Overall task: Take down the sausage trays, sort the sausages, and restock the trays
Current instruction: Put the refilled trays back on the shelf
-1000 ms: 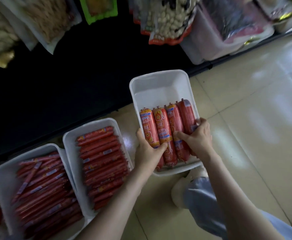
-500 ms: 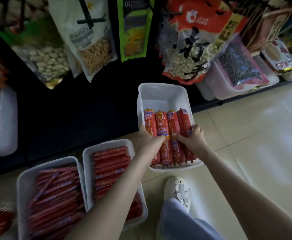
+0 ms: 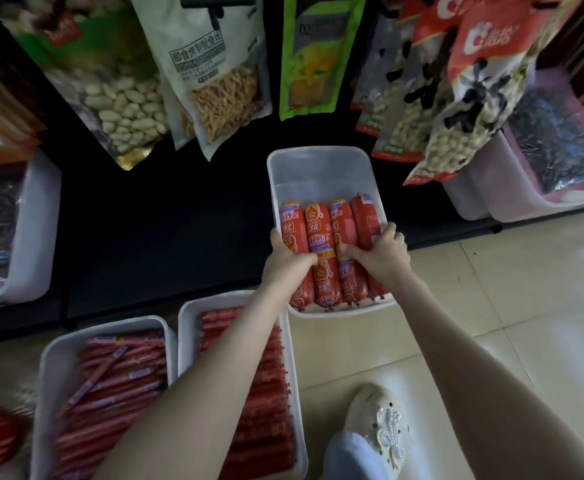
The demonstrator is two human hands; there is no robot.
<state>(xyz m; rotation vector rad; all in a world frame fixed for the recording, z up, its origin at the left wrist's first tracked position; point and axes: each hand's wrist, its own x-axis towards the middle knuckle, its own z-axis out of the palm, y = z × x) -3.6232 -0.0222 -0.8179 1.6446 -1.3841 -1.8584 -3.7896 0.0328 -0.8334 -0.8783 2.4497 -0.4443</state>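
A white tray (image 3: pixel 318 161) sits with its far end against the dark shelf base, several thick red sausages (image 3: pixel 321 230) side by side in its near half. My left hand (image 3: pixel 288 261) grips the leftmost sausages at the tray's left wall, thumb across the second one. My right hand (image 3: pixel 382 256) grips the right-hand sausages, thumb on the third. Two more white trays, the left tray (image 3: pixel 49 362) and the middle tray (image 3: pixel 184 317), lie on the floor at lower left, packed with thin red sausages (image 3: pixel 117 379). My left forearm covers part of the middle tray.
Snack bags (image 3: pixel 214 81) hang from the black shelving above. White bins stand on the low shelf at left (image 3: pixel 41 220) and right (image 3: pixel 474 202). My white shoe (image 3: pixel 380 420) rests on the beige tiled floor (image 3: pixel 508 306) right of the trays.
The tray of thick sausages has moved away from me toward the shelf, both hands staying on the sausages. The view has tilted up, showing more hanging bags.
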